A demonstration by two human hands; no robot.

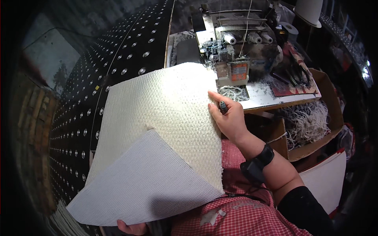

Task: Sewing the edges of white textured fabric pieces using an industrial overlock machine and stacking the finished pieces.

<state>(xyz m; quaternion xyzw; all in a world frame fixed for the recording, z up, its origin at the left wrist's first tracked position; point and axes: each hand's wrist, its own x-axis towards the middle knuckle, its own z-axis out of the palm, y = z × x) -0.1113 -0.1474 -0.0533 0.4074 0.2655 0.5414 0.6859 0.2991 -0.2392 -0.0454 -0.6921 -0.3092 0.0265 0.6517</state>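
A cream woven mat [173, 102] with a nubby texture lies over the work surface and my lap, its far edge at an overlock sewing machine [232, 55]. The near part is folded back, showing its pale grey underside [138, 185]. At the bottom edge my left hand [133, 228] grips the folded part; most of its fingers are hidden beneath. My right hand [230, 118] is at the mat's right edge near the machine, thumb and forefinger against it. A small black tool [223, 107] with a rounded end is tucked in that hand; its kind does not show.
White thread scraps [234, 93] lie beside the machine. Scissors-like black handles [295, 74] rest on a red mat at right. Below stands a cardboard box [334, 114] of white trimmings [307, 122]. A black studded panel [114, 70] runs along the left.
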